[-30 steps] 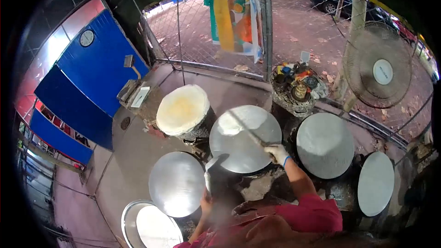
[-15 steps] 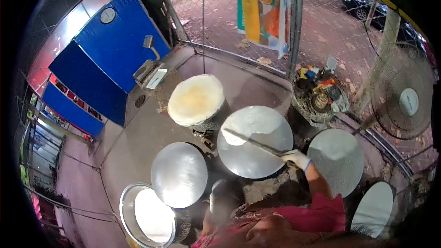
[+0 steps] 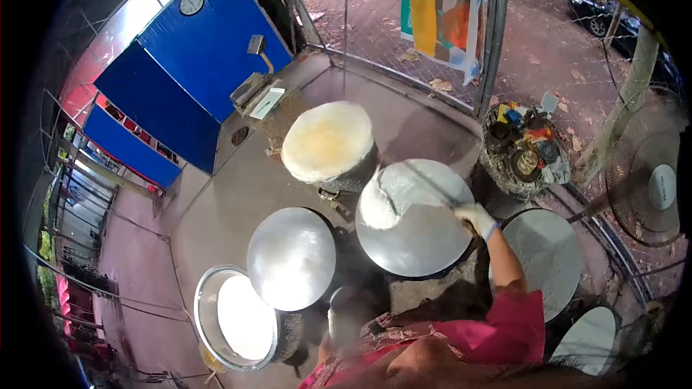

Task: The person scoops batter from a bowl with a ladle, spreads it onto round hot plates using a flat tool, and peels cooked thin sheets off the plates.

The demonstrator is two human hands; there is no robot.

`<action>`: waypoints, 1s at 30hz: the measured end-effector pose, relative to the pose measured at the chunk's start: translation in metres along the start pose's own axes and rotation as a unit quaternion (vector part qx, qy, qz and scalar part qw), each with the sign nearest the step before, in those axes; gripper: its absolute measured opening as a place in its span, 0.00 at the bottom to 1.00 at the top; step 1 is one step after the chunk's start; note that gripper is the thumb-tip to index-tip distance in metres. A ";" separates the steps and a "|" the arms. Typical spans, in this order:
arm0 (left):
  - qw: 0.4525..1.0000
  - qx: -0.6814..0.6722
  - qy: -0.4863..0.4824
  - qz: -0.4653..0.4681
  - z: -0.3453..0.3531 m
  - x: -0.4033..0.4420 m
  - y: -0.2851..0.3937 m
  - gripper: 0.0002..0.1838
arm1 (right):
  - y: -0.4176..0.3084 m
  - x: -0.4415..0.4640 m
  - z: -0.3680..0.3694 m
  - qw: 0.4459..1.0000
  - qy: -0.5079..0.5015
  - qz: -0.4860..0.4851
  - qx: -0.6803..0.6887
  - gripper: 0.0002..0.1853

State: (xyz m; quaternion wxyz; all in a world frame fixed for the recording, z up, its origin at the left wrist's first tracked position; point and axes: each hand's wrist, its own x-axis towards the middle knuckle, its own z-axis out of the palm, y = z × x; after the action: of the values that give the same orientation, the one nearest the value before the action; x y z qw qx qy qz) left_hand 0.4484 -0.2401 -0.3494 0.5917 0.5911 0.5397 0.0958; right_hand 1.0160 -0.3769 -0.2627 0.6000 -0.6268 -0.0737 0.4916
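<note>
My right hand (image 3: 474,220), in a pale glove, grips a long flat spreading stick (image 3: 432,181), which is blurred. It reaches over a round metal griddle (image 3: 432,245). White batter (image 3: 378,205) covers the griddle's far and left part, thicker in a ridge at the left; bare metal shows nearer me. My left hand (image 3: 333,324), also pale-gloved, is low in front of my body. A blurred grey rounded shape (image 3: 349,313) lies beside it and covers the fingers. Left of that hand is a second griddle (image 3: 292,259), shiny and bare.
A metal basin (image 3: 205,302) of white liquid stands at the left. A stack of pale round sheets (image 3: 328,140) sits beyond the griddles. Another pale-coated disc (image 3: 544,263) is to the right, near a standing fan (image 3: 659,187). A cluttered drum (image 3: 522,158) stands by the wire fence.
The stick has swung away from me and the batter has a new edge, ridged at left. My right hand has shifted slightly. The whole view has turned a little, so the scene sits further right.
</note>
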 end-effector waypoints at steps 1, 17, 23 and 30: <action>1.000 -0.001 0.002 -0.002 -0.001 -0.002 0.000 0.25 | -0.009 0.015 0.007 0.998 0.010 0.002 -0.065 0.08; 0.998 -0.043 0.029 -0.046 -0.005 -0.050 -0.007 0.25 | 0.016 0.083 0.000 0.957 -0.129 0.045 -0.257 0.11; 0.994 -0.075 0.048 -0.068 0.008 -0.075 0.017 0.26 | 0.006 -0.011 -0.050 0.944 -0.144 0.070 -0.290 0.07; 0.992 -0.101 0.058 -0.041 -0.039 -0.062 -0.072 0.26 | -0.020 0.070 0.021 0.934 -0.094 0.057 -0.340 0.10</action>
State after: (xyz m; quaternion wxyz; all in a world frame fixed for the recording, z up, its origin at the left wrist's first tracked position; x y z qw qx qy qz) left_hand 0.3566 -0.2833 -0.3633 0.6196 0.4990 0.5844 0.1597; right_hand 1.0462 -0.3093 -0.2789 0.3122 -0.7477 -0.2563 0.5271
